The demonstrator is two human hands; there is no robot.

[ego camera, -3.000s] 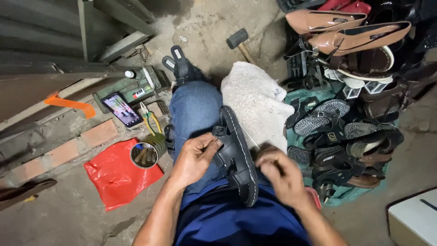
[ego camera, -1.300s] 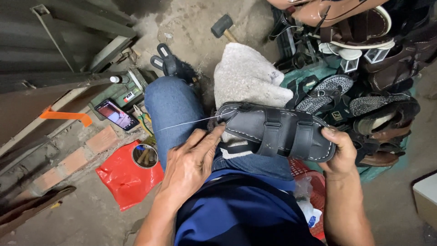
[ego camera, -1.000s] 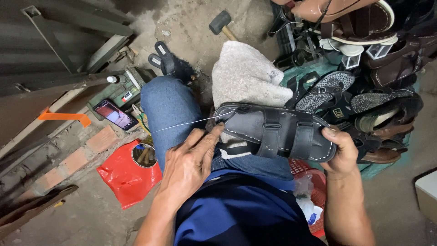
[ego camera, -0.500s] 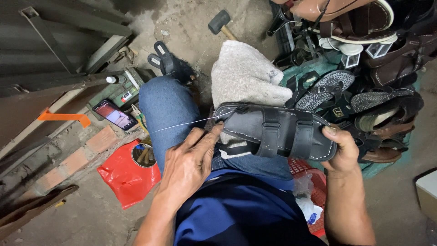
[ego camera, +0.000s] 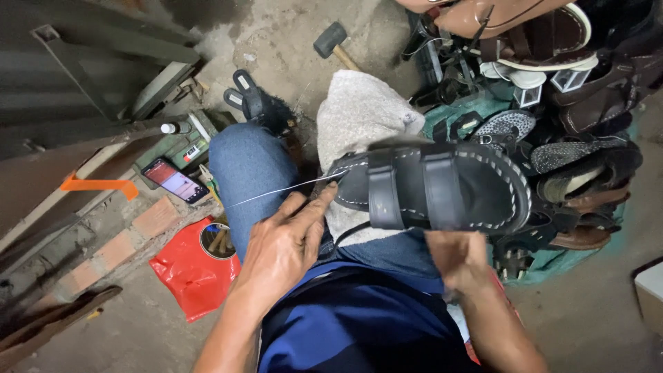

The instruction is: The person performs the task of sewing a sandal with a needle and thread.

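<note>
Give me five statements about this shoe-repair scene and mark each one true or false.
1. The left hand touches the toe end of the black sandal. True.
2. A taut white thread runs from the sandal out over the jeans-clad knee. True.
3. The hammer lies on the red bag. False: it lies on the bare ground beyond the grey cloth, far from the bag.
4. The phone has a dark screen. False: its screen is lit.
5. The right hand holds the sandal from above. False: it is under the sandal's near edge, gripping from below.
</note>
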